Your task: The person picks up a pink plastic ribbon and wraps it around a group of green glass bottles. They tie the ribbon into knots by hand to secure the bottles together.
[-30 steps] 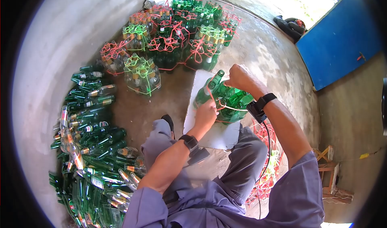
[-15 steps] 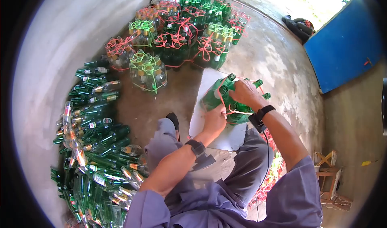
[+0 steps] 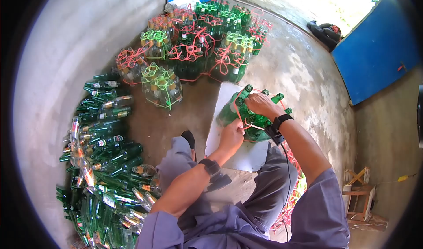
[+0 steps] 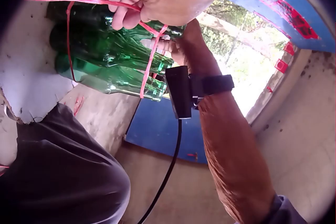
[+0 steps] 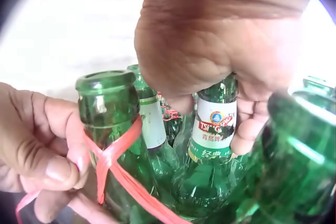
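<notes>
A cluster of green glass bottles [image 3: 229, 113] stands on a white board [image 3: 246, 160] in front of me, with a pink plastic strap [image 5: 131, 184] looped round the necks. At the near left side, my left hand [image 3: 231, 136] pinches the strap's loose end between thumb and fingers, beside a bottle neck [image 5: 107, 100]. My right hand [image 3: 262, 104] reaches down over the cluster from above. In the right wrist view its fingers curl round the neck of a labelled bottle [image 5: 212, 129] among the others. A second band runs round the bottles lower down.
Loose bottles [image 3: 110, 161] lie heaped along the left wall. Tied bundles [image 3: 161, 88] with green and pink straps stand farther back. A tangle of straps [image 3: 291, 200] lies by my right leg. A blue door [image 3: 374, 51] and a small wooden stool [image 3: 359, 196] are at right.
My right hand has come down from above the far side of the cluster to in among the bottle necks. The left hand keeps its pinch on the strap beside the near bottles.
</notes>
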Action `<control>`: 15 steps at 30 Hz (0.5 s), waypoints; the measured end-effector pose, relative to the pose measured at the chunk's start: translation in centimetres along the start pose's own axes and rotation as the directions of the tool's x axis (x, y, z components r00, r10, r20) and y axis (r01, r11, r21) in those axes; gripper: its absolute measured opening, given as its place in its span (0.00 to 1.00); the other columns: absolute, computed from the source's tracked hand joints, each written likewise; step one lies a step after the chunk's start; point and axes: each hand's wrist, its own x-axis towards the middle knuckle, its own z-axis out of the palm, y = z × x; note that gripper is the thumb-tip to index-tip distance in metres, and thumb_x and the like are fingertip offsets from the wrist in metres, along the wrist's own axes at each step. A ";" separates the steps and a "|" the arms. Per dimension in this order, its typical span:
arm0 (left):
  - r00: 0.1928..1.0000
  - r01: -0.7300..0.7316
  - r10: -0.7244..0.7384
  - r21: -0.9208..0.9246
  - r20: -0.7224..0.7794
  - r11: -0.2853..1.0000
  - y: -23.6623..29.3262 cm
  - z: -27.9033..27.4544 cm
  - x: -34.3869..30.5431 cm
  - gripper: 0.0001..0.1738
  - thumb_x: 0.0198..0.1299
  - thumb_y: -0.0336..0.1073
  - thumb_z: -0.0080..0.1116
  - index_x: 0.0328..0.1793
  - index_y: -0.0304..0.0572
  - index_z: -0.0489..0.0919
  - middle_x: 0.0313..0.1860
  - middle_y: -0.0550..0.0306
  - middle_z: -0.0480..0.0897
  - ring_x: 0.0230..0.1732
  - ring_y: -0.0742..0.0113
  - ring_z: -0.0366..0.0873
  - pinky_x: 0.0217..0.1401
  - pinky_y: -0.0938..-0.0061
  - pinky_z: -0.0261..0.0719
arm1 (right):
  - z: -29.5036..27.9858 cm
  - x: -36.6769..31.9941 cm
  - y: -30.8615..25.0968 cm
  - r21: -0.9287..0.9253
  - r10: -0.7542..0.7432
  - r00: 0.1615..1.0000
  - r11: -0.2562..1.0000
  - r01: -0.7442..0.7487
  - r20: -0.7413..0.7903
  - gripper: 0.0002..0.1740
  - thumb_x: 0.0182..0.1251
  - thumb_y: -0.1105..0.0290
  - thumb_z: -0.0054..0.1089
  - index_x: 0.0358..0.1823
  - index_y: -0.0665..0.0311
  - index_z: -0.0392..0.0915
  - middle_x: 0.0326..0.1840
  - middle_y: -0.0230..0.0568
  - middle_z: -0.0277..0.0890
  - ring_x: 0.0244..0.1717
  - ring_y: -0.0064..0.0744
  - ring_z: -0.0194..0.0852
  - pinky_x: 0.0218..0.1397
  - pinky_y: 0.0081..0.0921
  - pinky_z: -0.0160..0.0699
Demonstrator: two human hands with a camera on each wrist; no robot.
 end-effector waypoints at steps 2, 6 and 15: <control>1.000 0.008 -0.008 -0.024 -0.001 1.000 0.7 0.0 -0.2 0.08 0.65 0.21 0.43 0.39 0.37 0.74 0.33 0.55 0.80 0.30 0.72 0.77 0.33 0.72 0.77 | 1.5 0.3 1.9 0.151 -0.150 0.979 0.974 0.170 -0.136 0.22 0.69 0.59 0.47 0.32 0.74 0.75 0.36 0.64 0.79 0.38 0.64 0.77 0.44 0.52 0.74; 0.994 0.102 -0.093 -0.225 0.051 0.969 1.7 -0.1 -0.7 0.08 0.66 0.21 0.46 0.42 0.35 0.78 0.34 0.57 0.80 0.30 0.72 0.77 0.37 0.73 0.81 | -3.6 -2.6 -2.0 0.554 0.266 0.961 0.789 -0.265 0.080 0.27 0.73 0.53 0.47 0.33 0.75 0.76 0.37 0.64 0.78 0.40 0.65 0.76 0.45 0.51 0.74; 0.969 0.220 -0.173 -0.295 0.178 0.930 4.3 -1.0 -2.7 0.04 0.67 0.25 0.54 0.42 0.31 0.79 0.30 0.58 0.80 0.32 0.70 0.82 0.38 0.76 0.81 | -4.7 -10.8 -9.4 0.330 0.358 0.704 0.926 -0.184 -0.614 0.18 0.68 0.56 0.59 0.32 0.64 0.85 0.25 0.47 0.82 0.31 0.51 0.83 0.39 0.43 0.81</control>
